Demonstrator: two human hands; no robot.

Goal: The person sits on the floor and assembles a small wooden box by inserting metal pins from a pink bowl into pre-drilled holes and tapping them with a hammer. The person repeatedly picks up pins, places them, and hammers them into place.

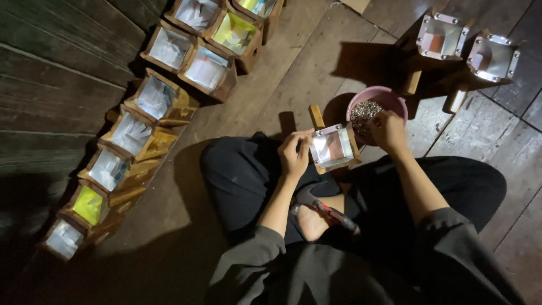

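Two hands were busy over one small wooden frame box point(333, 148), which sat propped on the person's lap just beside the pink bowl point(377, 107). The left hand point(294, 153) pinched the box's near edge, fingers curled narrow around it. The right hand point(387, 129) dipped at the bowl's rim, fingertips bunched over the small metal bits point(362, 113) inside; whether it held any, I couldn't tell. The risk looked plain: a loose pinch could scatter bits onto the dark floorboards point(293, 73) around the bowl, and the box could tip off the knee
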